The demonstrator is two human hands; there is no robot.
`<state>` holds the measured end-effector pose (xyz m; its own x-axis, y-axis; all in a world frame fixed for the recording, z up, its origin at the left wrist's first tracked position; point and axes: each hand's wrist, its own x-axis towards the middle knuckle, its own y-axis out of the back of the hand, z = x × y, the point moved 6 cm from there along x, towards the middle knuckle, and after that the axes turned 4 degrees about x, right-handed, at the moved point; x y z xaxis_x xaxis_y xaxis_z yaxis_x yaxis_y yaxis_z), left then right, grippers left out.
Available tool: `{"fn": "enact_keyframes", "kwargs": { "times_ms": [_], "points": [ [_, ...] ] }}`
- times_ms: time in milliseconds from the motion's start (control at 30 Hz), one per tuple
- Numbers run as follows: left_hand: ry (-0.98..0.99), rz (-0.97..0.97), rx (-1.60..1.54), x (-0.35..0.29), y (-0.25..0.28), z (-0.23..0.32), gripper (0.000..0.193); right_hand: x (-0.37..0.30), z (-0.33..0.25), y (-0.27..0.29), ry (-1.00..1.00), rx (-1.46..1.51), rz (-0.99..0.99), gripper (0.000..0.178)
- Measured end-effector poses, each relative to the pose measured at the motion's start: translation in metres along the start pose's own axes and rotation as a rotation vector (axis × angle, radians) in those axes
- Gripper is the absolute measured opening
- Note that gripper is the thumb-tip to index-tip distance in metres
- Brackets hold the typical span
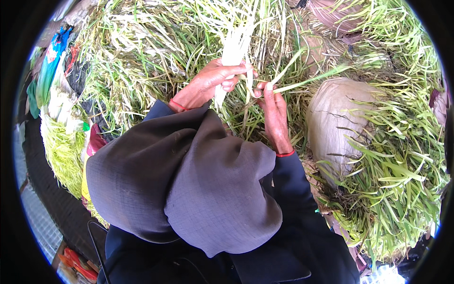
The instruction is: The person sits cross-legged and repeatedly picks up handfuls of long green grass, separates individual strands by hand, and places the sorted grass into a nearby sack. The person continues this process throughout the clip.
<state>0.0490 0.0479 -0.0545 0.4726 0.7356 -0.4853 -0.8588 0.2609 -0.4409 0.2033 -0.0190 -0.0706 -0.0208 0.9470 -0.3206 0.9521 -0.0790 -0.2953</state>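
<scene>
My left hand (205,81) is closed round a bunch of pale, flat-bladed stalks (235,43) that look like garlic chives. Glare washes the bunch almost white; its short lower end sticks out below my palm. Beside it, my right hand (275,108) pinches a long green blade (314,79) between thumb and fingers. That blade points off to the right. A thin pale strand (249,83) hangs between the two hands, close to both sets of fingertips. Behind and beneath my hands spreads a loose heap of similar green and yellowish leaves (146,52).
A beige cloth-covered bulge (338,120) lies right of my right hand, next to another leaf pile (402,156). At the far left stand a bundle of yellow-green leaves (61,146) and a blue-green bag (53,59). Dark cloth (217,180) covers my lap and knees.
</scene>
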Motion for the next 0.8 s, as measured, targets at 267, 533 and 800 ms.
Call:
{"fn": "enact_keyframes", "kwargs": {
  "times_ms": [267, 533, 800],
  "points": [
    [-0.004, -0.059, 0.116, -0.005, -0.007, -0.004, 0.023, -0.029, -0.007, 0.003, 0.141, -0.190, 0.053, 0.036],
    [-0.174, -0.020, 0.081, -0.005, -0.003, 0.012, 0.018, -0.064, 0.004, 0.017, 0.058, -0.243, 0.111, 0.031],
    [-0.220, 0.118, 0.059, -0.005, 0.010, 0.029, 0.020, -0.111, 0.014, 0.064, 0.005, -0.375, 0.157, 0.032]
  ]
}}
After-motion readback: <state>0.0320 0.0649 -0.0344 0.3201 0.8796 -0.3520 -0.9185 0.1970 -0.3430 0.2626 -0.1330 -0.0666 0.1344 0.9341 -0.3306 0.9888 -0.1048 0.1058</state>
